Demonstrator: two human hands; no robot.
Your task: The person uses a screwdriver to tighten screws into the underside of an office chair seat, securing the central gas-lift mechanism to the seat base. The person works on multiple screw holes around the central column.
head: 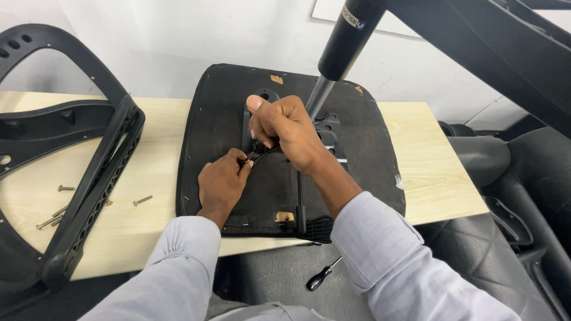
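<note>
You have the upturned seat [220, 119] lying underside-up on the wooden table [440, 178], with the black metal mechanism plate [326, 128] and its gas cylinder [345, 38] already sitting on it, the cylinder leaning up and away to your right. Your right hand [285, 128] is closed in a fist, thumb up, around a small dark tool [257, 153] whose tip I cannot make out. Your left hand [221, 183] is pinched narrow at the same spot, fingertips touching the tool's lower end over the plate's near-left corner. So one fastening point looks to be in hand, but I cannot tell how many are tight. Several loose screws [143, 200] lie on the table beside the chair back frame [89, 178], which stands unattached at your left. A screwdriver [321, 276] lies below the table edge, unused
</note>
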